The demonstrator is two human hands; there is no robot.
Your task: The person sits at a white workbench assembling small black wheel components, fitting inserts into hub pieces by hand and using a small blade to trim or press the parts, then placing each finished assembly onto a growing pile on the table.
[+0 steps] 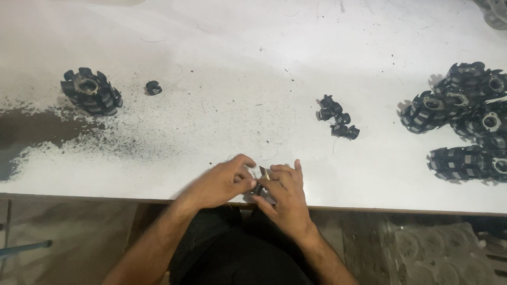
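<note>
My left hand (222, 182) and my right hand (285, 198) meet at the near edge of the white table (237, 63). Together their fingertips pinch a small black part (257, 187) with a thin metal piece at its top. Most of that part is hidden by my fingers. A cluster of small black clips (337, 122) lies a little beyond my right hand.
A black finned round core (91, 91) stands at the far left, with one loose black clip (153, 88) beside it. A pile of several similar cores (465, 121) fills the right side. Dark dust is spread across the left of the table.
</note>
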